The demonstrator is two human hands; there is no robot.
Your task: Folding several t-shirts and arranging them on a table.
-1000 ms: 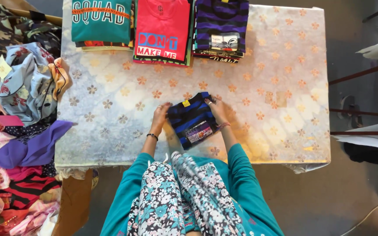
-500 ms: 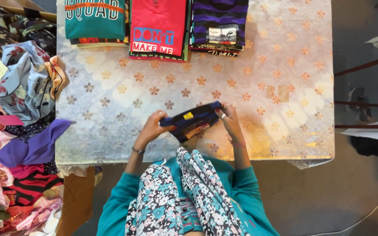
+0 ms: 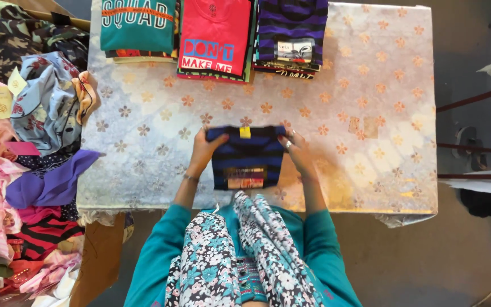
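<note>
Covering the work surface is a floral tablecloth [image 3: 143, 142], pale with orange flowers. Left of the tablecloth lies a heap of loose clothes [image 3: 24, 170]. Along the tablecloth's far edge sit three folded stacks: teal [image 3: 137, 25], pink [image 3: 214, 37], purple-striped [image 3: 291, 31]. Near the tablecloth's front edge lies a folded dark blue striped shirt [image 3: 246, 156]. Left hand [image 3: 204, 150] grips its left side, fingers curled over the upper corner. Right hand [image 3: 295, 149] grips its right side likewise.

I see open counter [image 3: 365, 113] right of my hands and between them and the far shirt stacks [image 3: 214, 40]. A clothes heap [image 3: 24, 142] crowds the left edge, blocking that side.
</note>
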